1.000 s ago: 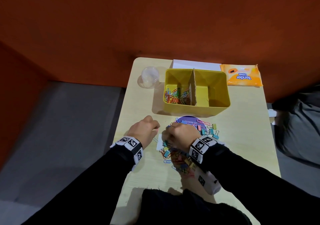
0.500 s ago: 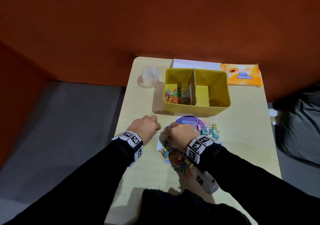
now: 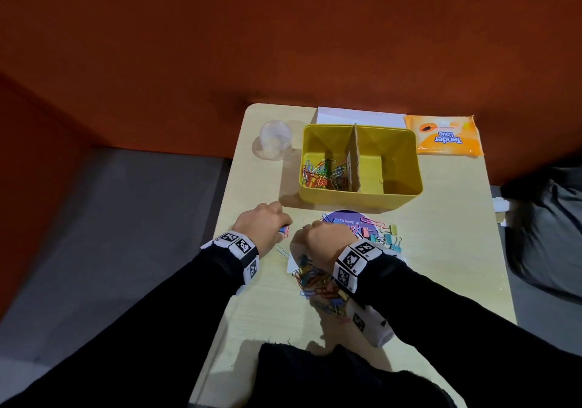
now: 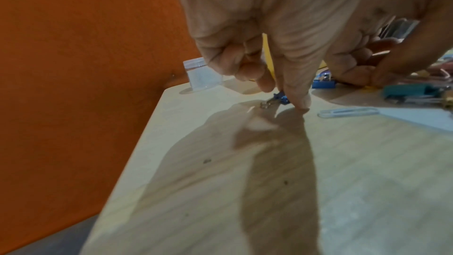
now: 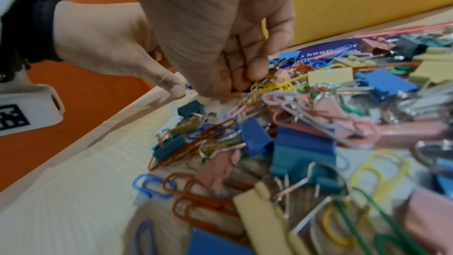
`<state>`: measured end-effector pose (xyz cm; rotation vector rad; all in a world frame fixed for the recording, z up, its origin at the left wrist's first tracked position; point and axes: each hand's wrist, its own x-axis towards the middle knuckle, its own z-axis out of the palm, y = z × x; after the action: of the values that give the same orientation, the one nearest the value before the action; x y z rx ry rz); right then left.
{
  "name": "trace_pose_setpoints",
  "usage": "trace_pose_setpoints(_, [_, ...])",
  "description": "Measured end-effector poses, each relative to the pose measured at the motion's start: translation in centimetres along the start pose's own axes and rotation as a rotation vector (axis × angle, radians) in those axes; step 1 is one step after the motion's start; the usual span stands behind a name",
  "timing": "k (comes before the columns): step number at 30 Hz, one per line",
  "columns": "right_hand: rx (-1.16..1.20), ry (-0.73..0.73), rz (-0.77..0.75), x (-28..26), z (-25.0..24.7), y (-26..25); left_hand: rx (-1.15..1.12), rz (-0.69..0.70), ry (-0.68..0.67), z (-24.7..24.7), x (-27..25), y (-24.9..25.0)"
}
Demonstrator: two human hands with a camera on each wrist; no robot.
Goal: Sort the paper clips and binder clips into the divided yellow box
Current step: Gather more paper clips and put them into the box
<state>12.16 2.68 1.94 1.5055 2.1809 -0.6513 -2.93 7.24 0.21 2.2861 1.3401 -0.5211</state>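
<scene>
- Head view hides most of your grip: your right hand [image 3: 326, 240] covers the middle of the clip pile [image 3: 318, 281], and its fingertips cannot be seen from above.
- Right wrist view shows your right hand's fingers [image 5: 257, 69] curled down and pinching yellow paper clips [image 5: 272, 86] at the top of the pile; how many you hold is hard to make out.
- Your left hand [image 3: 263, 223] sits just left of the pile, thumb and forefinger closed on a small blue binder clip [image 4: 280, 98] right at the table [image 4: 245, 181]; whether it has lifted clear cannot be told.
- That clip lies under your fingertips, its wire handle [image 4: 267, 104] pointing away from the pile, toward the table's left edge.
- A pale paper clip [image 4: 348, 112] lies flat just beside your left forefinger, long axis running toward the pile.
- Past the pile stands the yellow box [image 3: 360, 198]: paper clips fill its left compartment [image 3: 322, 174], left of the cardboard divider [image 3: 354, 156]; the right compartment's floor is partly shadowed.
- Right of the pile lie more binder clips [image 3: 389, 239] on a purple disc [image 3: 343, 218], whose print your hand cuts off.
</scene>
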Motion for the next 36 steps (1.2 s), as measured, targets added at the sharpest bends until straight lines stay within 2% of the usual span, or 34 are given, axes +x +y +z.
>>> trace_pose_setpoints(6, [0.005,0.016,0.001,0.0,0.4,0.0,0.060,0.045,0.011,0.1,0.8,0.7])
trace_pose_setpoints(12, [0.035,0.141,-0.003,0.0,1.8,0.2,0.122,0.149,0.039,0.3,1.3,1.6])
trace_pose_setpoints(14, [0.131,0.207,0.050,-0.5,1.9,0.9,0.130,0.175,0.033,0.3,1.4,1.6])
trace_pose_setpoints(22, [0.571,0.313,0.323,-2.3,2.5,5.8,0.124,0.192,0.037,0.0,1.7,2.3])
trace_pose_setpoints(26, [0.666,0.364,0.409,-2.3,3.2,7.2,0.166,0.146,-0.046,-0.3,2.0,3.1])
trace_pose_setpoints(31, [0.595,0.324,0.378,-2.4,3.8,7.7,0.076,0.121,-0.121,-0.5,1.3,3.4])
trace_pose_setpoints(36, [0.330,0.265,0.312,-2.3,3.4,7.7,-0.242,0.038,-0.031,0.1,0.6,2.7])
